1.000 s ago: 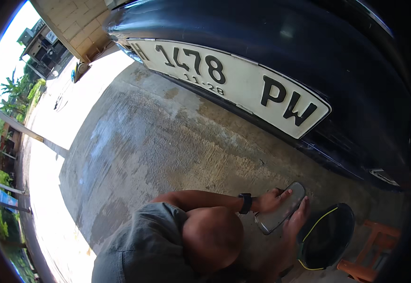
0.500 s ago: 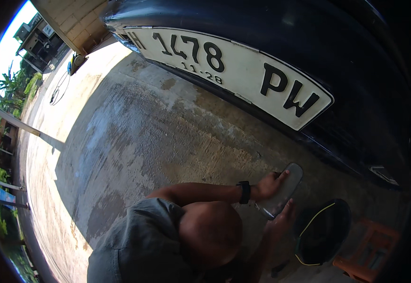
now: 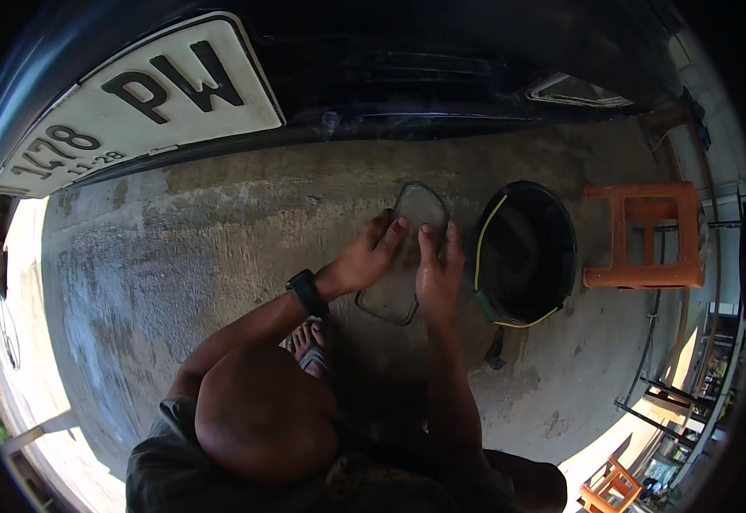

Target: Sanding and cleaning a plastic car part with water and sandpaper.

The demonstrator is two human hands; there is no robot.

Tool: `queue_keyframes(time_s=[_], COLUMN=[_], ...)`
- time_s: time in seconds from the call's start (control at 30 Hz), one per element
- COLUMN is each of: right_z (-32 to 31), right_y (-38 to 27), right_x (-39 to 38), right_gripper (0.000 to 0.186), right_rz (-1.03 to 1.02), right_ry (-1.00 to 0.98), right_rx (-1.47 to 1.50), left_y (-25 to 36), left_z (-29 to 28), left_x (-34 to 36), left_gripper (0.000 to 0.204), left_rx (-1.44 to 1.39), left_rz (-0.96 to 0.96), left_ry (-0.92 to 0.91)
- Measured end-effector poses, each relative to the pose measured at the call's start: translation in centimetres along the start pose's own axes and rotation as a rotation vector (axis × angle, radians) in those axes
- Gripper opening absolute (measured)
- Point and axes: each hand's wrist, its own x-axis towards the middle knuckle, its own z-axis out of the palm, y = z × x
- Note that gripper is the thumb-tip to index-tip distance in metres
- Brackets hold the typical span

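Note:
Both my hands hold a flat, see-through cover (image 3: 422,202) with rounded ends and a thin dark rim, perhaps a lamp lens. It lies lengthwise away from me, above the concrete floor. My left hand (image 3: 363,262), with a dark watch on its wrist, grips the left edge, its thumb on the upper face. From the right side my right hand (image 3: 438,278) holds the other edge, thumb on the face and fingers at the rim. Some fingertips are hidden beneath the cover. Close to my right hand stands a black bucket (image 3: 554,224) with a yellow-covered handle; its inside is dark.
A dark car bumper (image 3: 373,73) with a white number plate (image 3: 262,109) spans the far side. Right of the bucket an orange plastic stool (image 3: 688,239) lies on its side. Another orange stool (image 3: 591,498) is at lower right. A small dark object (image 3: 495,350) lies below the bucket.
The view has turned, so the plate sits further left and the bucket and stool show fully. Both hands still hold the cover; my right hand now lies flatter along its edge.

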Motion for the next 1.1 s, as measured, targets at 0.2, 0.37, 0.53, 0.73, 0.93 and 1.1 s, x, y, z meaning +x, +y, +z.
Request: queue_keyframes(time_s=[0.2, 0.37, 0.53, 0.73, 0.93, 1.1], right_z=[-2.2, -0.7, -1.0, -7.0, -21.2, -27.8], right_y=[0.2, -1.6, -1.9, -1.5, 9.7, 17.6], right_x=[-0.3, 0.7, 0.9, 3.2, 11.0, 11.2], right_gripper=[0.026, 0.024, 0.038, 0.042, 0.029, 0.035], right_rz=[0.075, 0.223, 0.227, 0.124, 0.246, 0.19], right_ry=[-0.052, 0.055, 0.04, 0.074, -0.255, -0.35], right_rx=[0.009, 0.124, 0.096, -0.166, -1.085, -1.197], left_y=[0.5, 1.4, 2.4, 2.0, 0.2, 0.7], left_z=[0.8, -0.1, -0.7, -1.5, -2.4, -1.1], left_x=[-0.1, -0.3, -0.5, -0.9, -0.2, 1.3], left_gripper=[0.035, 0.037, 0.039, 0.036, 0.03, 0.044], left_rx=[0.099, 0.104, -0.257, -0.355, -0.85, -1.062], left_rz=[0.252, 0.292, 0.041, -0.149, -0.274, -0.275], left_ry=[0.021, 0.018, -0.053, -0.206, -0.185, -0.291])
